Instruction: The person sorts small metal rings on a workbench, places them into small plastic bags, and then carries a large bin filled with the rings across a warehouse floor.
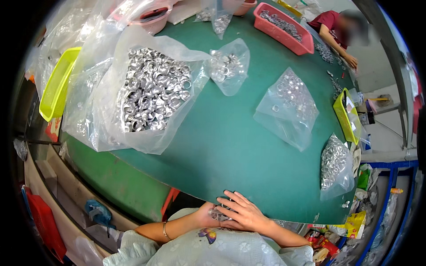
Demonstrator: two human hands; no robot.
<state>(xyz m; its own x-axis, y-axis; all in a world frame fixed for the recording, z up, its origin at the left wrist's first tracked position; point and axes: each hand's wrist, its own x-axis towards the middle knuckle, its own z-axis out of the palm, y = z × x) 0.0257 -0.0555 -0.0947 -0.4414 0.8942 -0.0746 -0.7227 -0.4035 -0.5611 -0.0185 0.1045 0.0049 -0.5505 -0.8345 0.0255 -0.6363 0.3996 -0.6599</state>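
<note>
My two hands meet low in the picture, just at the table's near edge. My left hand (207,216) is cupped around several shiny silver rings (215,214), its fingers mostly covered. Across it lies my right hand (245,215), fingers stretched and apart over the rings; whether it grips any of them is hard to see. Ahead and to the left, a large clear plastic bag (171,128) lies wide open, heaped with silver ring-like metal pieces (155,88). Right of the middle, a flat clear bag (284,126) has some rings inside.
A smaller bag of rings (228,66) sits beyond the large one. Another full bag (335,164) stands at the right edge by a yellow-green basket (344,117). A pink bin (306,46) is far right, near a co-worker's hand (351,60). Blue shelving (392,177) stands right.
</note>
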